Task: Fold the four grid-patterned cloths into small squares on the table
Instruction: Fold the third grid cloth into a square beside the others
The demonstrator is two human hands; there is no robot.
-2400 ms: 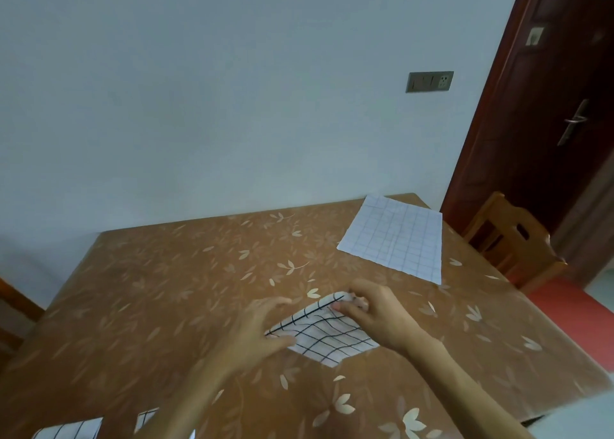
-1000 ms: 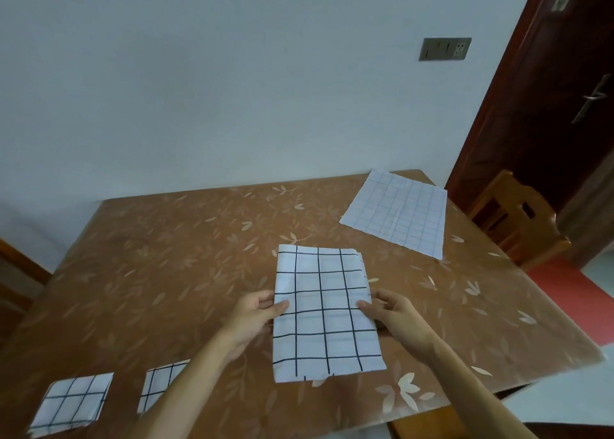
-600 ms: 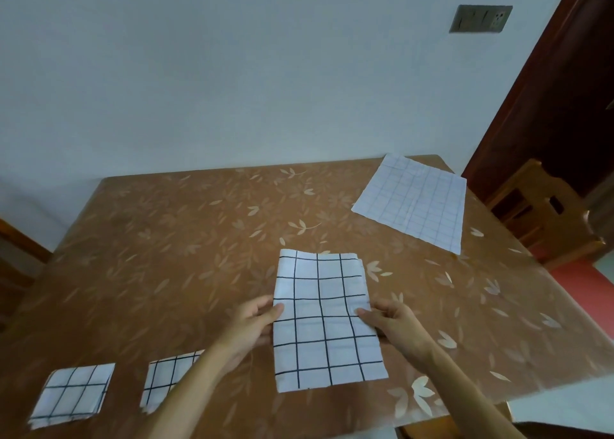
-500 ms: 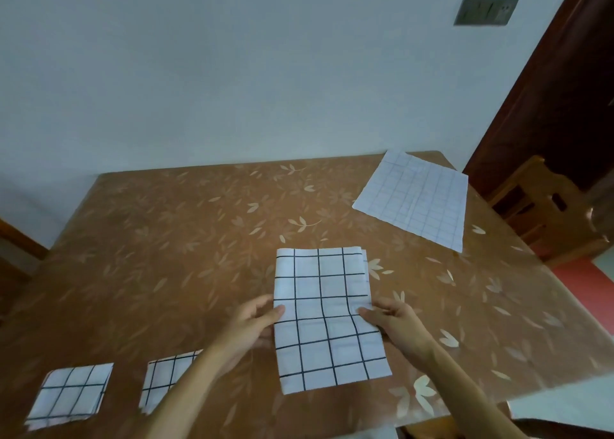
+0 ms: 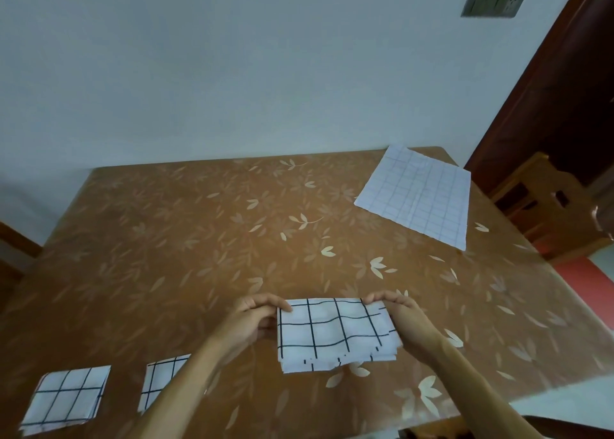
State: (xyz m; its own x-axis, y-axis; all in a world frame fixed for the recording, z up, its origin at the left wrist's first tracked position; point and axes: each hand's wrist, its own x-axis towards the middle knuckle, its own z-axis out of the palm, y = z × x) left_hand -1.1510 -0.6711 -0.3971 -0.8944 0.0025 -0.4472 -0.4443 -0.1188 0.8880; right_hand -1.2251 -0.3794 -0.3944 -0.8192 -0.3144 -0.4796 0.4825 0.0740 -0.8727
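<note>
2 hands pinching rippled grid cloth [image 5: 335,334] (squarish), glossy table [image 5: 199,239]

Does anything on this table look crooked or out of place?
Only mildly. The cloth being folded has uneven layers, with edges peeking out along its near side. The unfolded cloth lies at an angle in the far right corner. Nothing looks spilled or damaged.

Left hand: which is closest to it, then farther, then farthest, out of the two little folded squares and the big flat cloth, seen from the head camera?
From the left hand:
1. Small folded black-grid square, just below it, partly under the forearm.
2. Small folded black-grid square, near-left corner.
3. Large unfolded pale-grid cloth, far right.
</note>
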